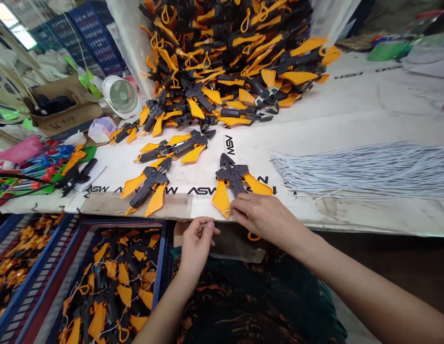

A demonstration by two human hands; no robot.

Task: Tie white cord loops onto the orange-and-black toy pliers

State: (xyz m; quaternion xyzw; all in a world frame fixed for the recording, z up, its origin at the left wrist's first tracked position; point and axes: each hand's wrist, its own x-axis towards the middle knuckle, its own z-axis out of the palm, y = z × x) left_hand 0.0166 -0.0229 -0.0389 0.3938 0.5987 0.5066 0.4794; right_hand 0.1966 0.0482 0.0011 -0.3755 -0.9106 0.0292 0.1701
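Observation:
A black plastic toy with orange wings and a pointed head (236, 179) lies at the table's front edge. My right hand (263, 215) has its fingers closed at the toy's lower end, covering part of its handle. A small white bit, perhaps a string end, shows by its fingertips at the left wing's tip. Below the table edge and just left of the toy, my left hand (198, 239) is closed, thumb against the curled fingers. Whatever it may pinch is too small to make out. An orange loop (253, 236) hangs under my right hand.
A large heap of similar toys (215, 62) rises at the back. Several single toys (150, 184) lie left of centre. Thin white strings (358, 169) are spread at right. A blue crate (161, 267) of toys stands below left. A small fan (120, 95) stands behind.

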